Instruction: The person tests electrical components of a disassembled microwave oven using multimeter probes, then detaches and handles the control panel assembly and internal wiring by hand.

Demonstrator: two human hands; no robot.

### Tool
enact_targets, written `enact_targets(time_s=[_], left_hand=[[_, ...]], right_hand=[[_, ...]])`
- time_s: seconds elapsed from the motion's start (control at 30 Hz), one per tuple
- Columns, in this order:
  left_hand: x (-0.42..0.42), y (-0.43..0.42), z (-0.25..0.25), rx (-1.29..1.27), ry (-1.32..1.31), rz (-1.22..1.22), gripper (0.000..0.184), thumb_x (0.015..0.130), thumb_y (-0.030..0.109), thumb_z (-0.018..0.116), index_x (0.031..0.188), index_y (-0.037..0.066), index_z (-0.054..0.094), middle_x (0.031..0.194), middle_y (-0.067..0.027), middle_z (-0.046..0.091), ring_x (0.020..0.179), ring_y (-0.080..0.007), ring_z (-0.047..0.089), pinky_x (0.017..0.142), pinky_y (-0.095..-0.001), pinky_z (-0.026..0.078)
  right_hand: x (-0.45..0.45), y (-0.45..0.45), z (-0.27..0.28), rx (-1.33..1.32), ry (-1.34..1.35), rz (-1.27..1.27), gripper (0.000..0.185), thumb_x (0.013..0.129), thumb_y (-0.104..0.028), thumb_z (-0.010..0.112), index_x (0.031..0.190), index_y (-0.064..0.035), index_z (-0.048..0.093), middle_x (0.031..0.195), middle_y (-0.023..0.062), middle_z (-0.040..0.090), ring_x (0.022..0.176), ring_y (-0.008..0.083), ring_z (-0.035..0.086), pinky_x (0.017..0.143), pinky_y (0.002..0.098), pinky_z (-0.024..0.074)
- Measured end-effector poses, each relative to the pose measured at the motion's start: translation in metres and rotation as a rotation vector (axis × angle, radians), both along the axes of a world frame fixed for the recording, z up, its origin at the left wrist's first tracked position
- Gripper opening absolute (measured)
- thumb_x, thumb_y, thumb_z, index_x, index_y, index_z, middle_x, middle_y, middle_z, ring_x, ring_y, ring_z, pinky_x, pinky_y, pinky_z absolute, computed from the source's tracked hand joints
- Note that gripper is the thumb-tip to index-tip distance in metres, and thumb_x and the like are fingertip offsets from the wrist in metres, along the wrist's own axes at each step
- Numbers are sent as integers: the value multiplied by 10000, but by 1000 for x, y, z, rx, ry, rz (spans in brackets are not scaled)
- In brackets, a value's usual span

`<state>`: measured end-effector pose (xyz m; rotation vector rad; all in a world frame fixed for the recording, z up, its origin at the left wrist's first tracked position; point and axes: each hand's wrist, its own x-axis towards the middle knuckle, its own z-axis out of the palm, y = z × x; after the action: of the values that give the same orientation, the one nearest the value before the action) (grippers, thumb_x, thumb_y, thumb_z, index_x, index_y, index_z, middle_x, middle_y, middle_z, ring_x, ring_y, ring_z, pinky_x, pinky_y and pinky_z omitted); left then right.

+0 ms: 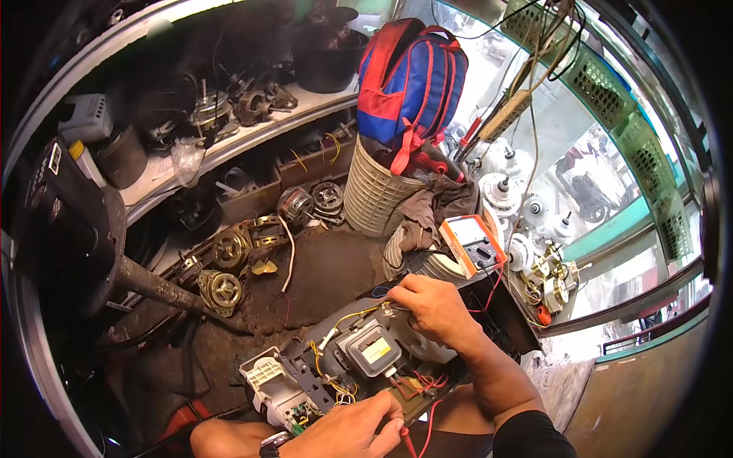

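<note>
An opened appliance panel (305,347) with exposed wiring lies across my lap. On it sits a grey box-shaped part with a yellow label (374,349), with red and yellow wires around it. My left hand (359,427), a watch at its wrist, is closed around a red test probe (407,440) at the panel's near edge. My right hand (434,307) pinches at the far edge, by the end of a yellow wire (355,314); what its fingertips hold is hidden. An orange-framed multimeter (475,244) lies tilted beyond my right hand, a red lead running from it.
Several motor parts (229,248) lie on the floor at the left. A woven basket (372,187) carries a red and blue backpack (416,84). White gear units (500,191) stand at the right by the glass. A metal post (164,288) slants in from the left.
</note>
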<state>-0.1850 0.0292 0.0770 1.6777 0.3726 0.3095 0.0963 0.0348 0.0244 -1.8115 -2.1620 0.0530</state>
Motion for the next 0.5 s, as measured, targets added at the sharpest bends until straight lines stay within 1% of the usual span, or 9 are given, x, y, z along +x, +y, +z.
enact_targets(time_s=[0.13, 0.5], left_hand=[[-1, -2, 2, 14, -1, 9, 172, 1039, 183, 571, 1094, 27, 519, 898, -253, 619, 823, -463, 637, 712, -482, 509], [0, -4, 1, 51, -5, 19, 168, 1041, 188, 581, 1079, 32, 528, 871, -248, 624, 796, -458, 648, 691, -476, 513]], right_hand=[[2, 1, -1, 15, 27, 0, 206, 848, -80, 669, 1049, -121, 689, 897, 74, 629, 816, 310, 677, 692, 427, 537], [5, -2, -5, 54, 43, 13, 204, 850, -81, 659, 1048, -128, 685, 890, 72, 624, 817, 311, 680, 695, 425, 541]])
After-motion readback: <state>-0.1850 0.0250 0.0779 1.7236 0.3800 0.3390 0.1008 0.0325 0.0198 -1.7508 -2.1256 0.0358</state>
